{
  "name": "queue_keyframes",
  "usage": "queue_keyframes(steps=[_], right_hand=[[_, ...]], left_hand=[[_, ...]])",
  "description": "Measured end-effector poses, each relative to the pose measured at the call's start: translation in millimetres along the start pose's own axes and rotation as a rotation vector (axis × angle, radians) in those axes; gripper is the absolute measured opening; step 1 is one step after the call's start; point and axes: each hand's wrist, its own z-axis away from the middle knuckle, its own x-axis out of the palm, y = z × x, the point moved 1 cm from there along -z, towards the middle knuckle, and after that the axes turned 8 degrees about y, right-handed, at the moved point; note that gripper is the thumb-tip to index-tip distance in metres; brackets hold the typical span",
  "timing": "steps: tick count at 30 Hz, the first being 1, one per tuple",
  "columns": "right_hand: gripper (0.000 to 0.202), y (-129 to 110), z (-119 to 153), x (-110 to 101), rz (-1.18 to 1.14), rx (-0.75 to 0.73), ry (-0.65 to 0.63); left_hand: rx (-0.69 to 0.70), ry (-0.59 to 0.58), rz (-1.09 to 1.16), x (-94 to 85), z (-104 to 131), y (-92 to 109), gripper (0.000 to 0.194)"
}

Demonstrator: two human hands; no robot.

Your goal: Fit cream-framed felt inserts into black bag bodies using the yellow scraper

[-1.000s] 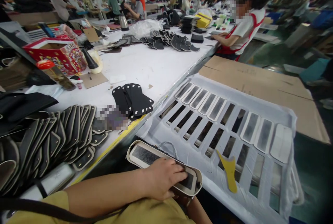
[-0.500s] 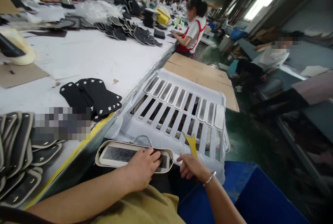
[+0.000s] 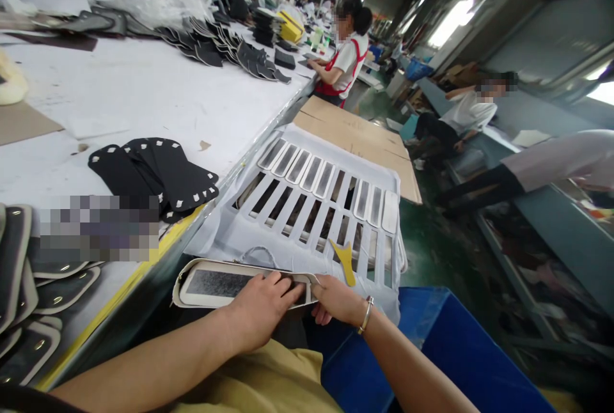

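Note:
A long, shallow piece (image 3: 215, 284) with rounded ends, a pale rim and a dark grey strip inside lies across my lap. My left hand (image 3: 261, 304) is on it from the near side, its bent fingers over the inside near the right end. At that end, my right hand (image 3: 338, 298) pinches the rim with the thumb on top, its other fingers partly hidden underneath. A yellow forked tool (image 3: 344, 262) lies just beyond my right hand, on a grey slotted panel (image 3: 283, 234).
Pale-framed strips (image 3: 300, 167) fill some slots. A blue bin (image 3: 432, 342) stands at lower right. On the white table (image 3: 119, 96) are black punched pieces (image 3: 165, 173) and dark pale-edged pieces (image 3: 52, 298). Cardboard (image 3: 355, 138) lies behind the panel. A co-worker (image 3: 345, 52) stands farther along.
My right hand has moved left from beside the long piece onto its right end and closed on the rim. My left hand stays on the piece. The view has shifted slightly right.

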Motion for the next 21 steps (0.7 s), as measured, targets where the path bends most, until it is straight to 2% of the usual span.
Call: queue_keyframes(steps=[4, 8, 14, 21], right_hand=[[0.021, 4.1, -1.0, 3.2, 0.005, -0.065, 0.036], [0.024, 7.3, -3.1, 3.8, -0.042, -0.068, 0.013], [0.03, 8.5, -5.5, 5.1, -0.129, -0.032, -0.017], [0.031, 0.8, -8.8, 1.7, -0.032, 0.061, 0.005]], left_hand=[[0.042, 0.023, -0.095, 11.7, 1.4, 1.5, 0.036], [0.065, 0.046, -0.132, 17.9, 2.2, 3.4, 0.037], [0.077, 0.064, -0.109, 15.7, -0.9, -2.5, 0.034], [0.067, 0.102, -0.076, 17.3, 0.9, -6.0, 0.031]])
